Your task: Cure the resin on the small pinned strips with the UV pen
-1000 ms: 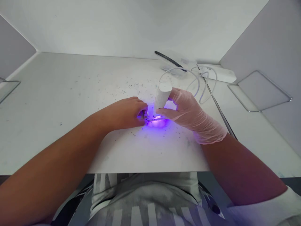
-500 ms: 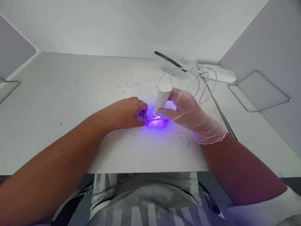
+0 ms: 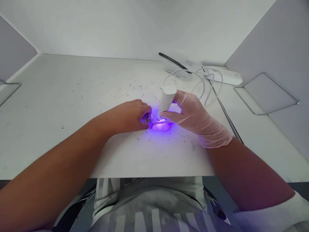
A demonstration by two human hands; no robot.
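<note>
My right hand [image 3: 193, 112], in a thin see-through glove, is closed around a small white UV lamp [image 3: 168, 95] held upright. Its lower end throws violet light onto a thin flat piece [image 3: 160, 122] just beneath it. My bare left hand [image 3: 131, 114] pinches the left end of that piece, where something small and shiny shows by the fingers. Glare and my fingers hide what the piece is. A violet glow falls on the white table around both hands.
A white cable [image 3: 204, 85] loops from the lamp's side toward a white power strip [image 3: 228, 76] at the back right. Near it lie a black-handled tool [image 3: 172, 60] and clear plastic bags [image 3: 180, 72]. Metal wire frames [image 3: 265, 93] stand at the sides. Dark crumbs dot the tabletop [image 3: 60, 96].
</note>
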